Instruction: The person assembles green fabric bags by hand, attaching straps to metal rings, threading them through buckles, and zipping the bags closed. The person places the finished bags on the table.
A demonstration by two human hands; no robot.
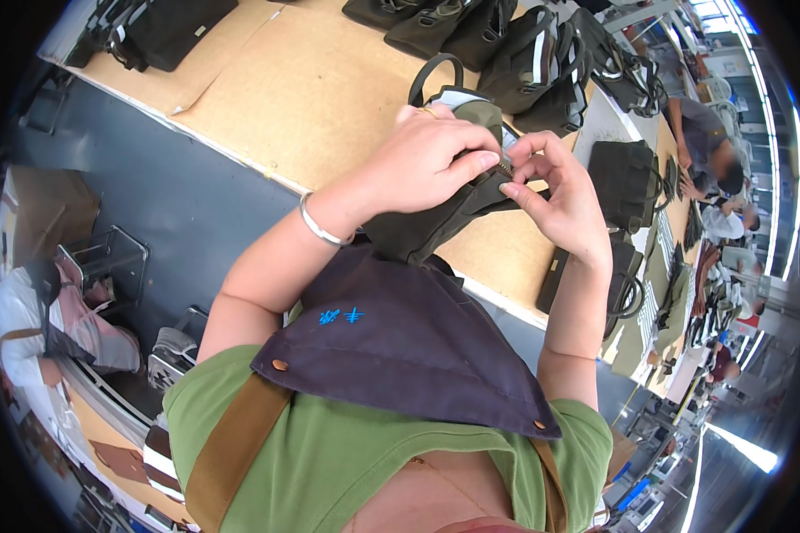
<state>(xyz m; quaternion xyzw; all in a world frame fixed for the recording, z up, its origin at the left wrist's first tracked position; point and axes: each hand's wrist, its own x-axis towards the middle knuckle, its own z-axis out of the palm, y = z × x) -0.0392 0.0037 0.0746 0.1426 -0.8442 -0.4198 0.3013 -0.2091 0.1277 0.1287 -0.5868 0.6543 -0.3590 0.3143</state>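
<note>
A dark olive handbag (pixel 418 226) with a looped handle is tilted between my body and the table edge. My left hand (pixel 431 155) is closed over its upper part, the thumb lying along the opening beside a metal-toothed zipper (pixel 505 167). My right hand (pixel 560 191) has its thumb and fingers bent together in a pinch at the bag's edge by the zipper. What exactly lies between those fingertips is too small to make out. Behind my left hand stands the bag's round handle (pixel 436 62), with some pale lining or paper beneath it.
The bag rests by a long tan worktable (pixel 298 98). Several finished-looking dark bags (pixel 516 67) stand along its far side, and more bags (pixel 173 35) lie at the far left. Another dark bag (pixel 620 182) sits to the right. Other people work further along the tables.
</note>
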